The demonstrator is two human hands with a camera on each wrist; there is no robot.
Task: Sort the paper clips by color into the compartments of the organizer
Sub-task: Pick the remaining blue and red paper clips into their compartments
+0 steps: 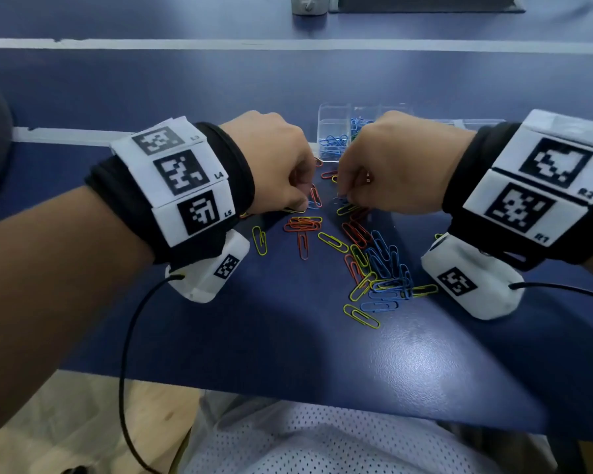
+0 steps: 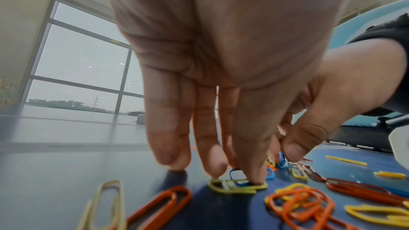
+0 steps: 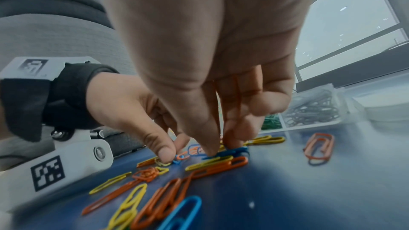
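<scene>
Loose orange, yellow and blue paper clips (image 1: 380, 268) lie scattered on the blue table. The clear organizer (image 1: 332, 114) stands just beyond both hands, with blue clips (image 1: 332, 145) in one compartment. Green clips (image 3: 271, 121) and dark clips (image 3: 314, 109) fill two others. My left hand (image 2: 243, 179) points down, and its thumb and forefinger pinch a yellow clip (image 2: 239, 187) tangled with a blue one on the table. My right hand (image 3: 219, 149), close beside it, pinches a blue clip (image 3: 232, 151) against the table. A thin orange wire shows between its fingers.
The table's front edge (image 1: 288, 384) runs close to my body. Cables hang from both wrist cameras. A white device (image 1: 307, 5) and a dark flat object (image 1: 425, 5) sit at the far back. A lone orange clip (image 3: 318, 148) lies right of my right hand.
</scene>
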